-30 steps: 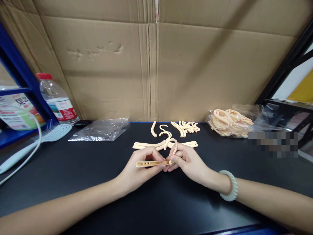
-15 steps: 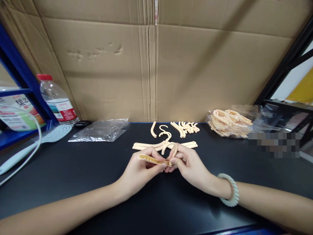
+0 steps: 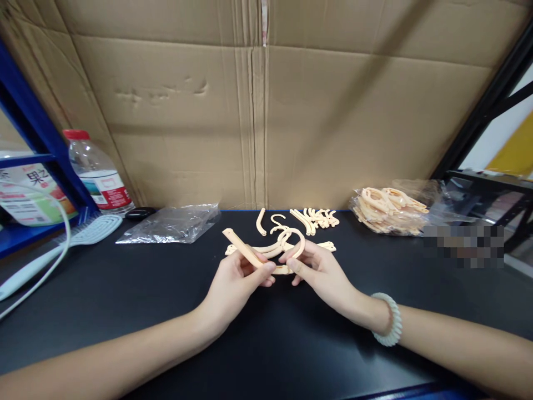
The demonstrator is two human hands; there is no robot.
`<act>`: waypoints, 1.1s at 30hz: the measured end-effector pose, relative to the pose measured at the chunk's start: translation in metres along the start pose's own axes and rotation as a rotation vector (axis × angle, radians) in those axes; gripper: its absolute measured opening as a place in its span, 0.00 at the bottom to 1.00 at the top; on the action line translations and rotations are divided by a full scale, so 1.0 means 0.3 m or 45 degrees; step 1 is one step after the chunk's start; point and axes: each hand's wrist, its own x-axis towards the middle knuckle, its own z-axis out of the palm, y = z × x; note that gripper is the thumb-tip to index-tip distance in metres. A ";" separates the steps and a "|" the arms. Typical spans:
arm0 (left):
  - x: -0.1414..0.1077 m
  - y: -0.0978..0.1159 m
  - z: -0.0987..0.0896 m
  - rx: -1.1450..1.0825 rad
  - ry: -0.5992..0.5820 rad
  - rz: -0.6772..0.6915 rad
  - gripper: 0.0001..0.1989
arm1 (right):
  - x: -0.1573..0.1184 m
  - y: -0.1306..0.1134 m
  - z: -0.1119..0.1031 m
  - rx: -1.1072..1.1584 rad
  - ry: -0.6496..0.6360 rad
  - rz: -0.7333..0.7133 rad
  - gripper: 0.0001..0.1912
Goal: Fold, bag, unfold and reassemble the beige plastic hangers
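Note:
My left hand point(image 3: 237, 280) pinches a beige hanger arm point(image 3: 241, 247), its free end pointing up and to the left. A curved hanger hook point(image 3: 300, 240) is pinched in my right hand point(image 3: 318, 269). The arm's inner end meets the foot of the hook between my two thumbs; whether they are locked together I cannot tell. Just behind my hands lie beige hangers point(image 3: 328, 246) on the black table, partly covered by my fingers and the held pieces. Further back are a single hanger arm point(image 3: 261, 222), a few more arms point(image 3: 303, 221) and a cluster of small hooks point(image 3: 322, 216).
At the back right lies a clear bag of beige hanger parts point(image 3: 389, 211). A flat plastic bag point(image 3: 170, 223), a black object point(image 3: 140, 213), a bottle point(image 3: 100, 175) and a pale hairbrush point(image 3: 62, 250) with a white cable are on the left. Cardboard point(image 3: 187, 122) walls the back.
The hanger arm in my left hand has turned, its free end swinging upward and its smooth outer side now showing. My right hand still holds the hook, which stands a little higher.

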 end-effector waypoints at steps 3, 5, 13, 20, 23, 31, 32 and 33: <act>0.000 0.002 0.002 -0.047 0.044 0.003 0.15 | 0.006 -0.005 -0.003 0.022 0.042 0.014 0.15; -0.002 0.004 0.004 -0.068 0.059 0.001 0.16 | 0.006 -0.012 -0.001 0.075 0.036 0.066 0.16; -0.003 0.005 0.008 -0.054 -0.146 -0.026 0.15 | 0.000 -0.017 0.008 0.154 -0.069 -0.005 0.11; -0.001 0.013 0.003 0.011 -0.143 -0.050 0.10 | 0.022 -0.025 -0.012 0.121 -0.001 0.034 0.14; -0.001 0.016 -0.001 0.021 -0.093 -0.082 0.09 | 0.058 -0.036 -0.068 0.007 0.089 -0.014 0.15; 0.002 0.022 0.007 -0.023 -0.054 -0.082 0.10 | 0.189 -0.013 -0.302 -1.080 0.073 -0.479 0.05; 0.003 0.021 0.008 -0.023 -0.053 -0.078 0.10 | 0.199 -0.003 -0.316 -1.186 0.000 -0.525 0.05; 0.004 0.021 0.008 -0.024 -0.049 -0.076 0.10 | 0.207 0.008 -0.325 -1.270 -0.076 -0.559 0.06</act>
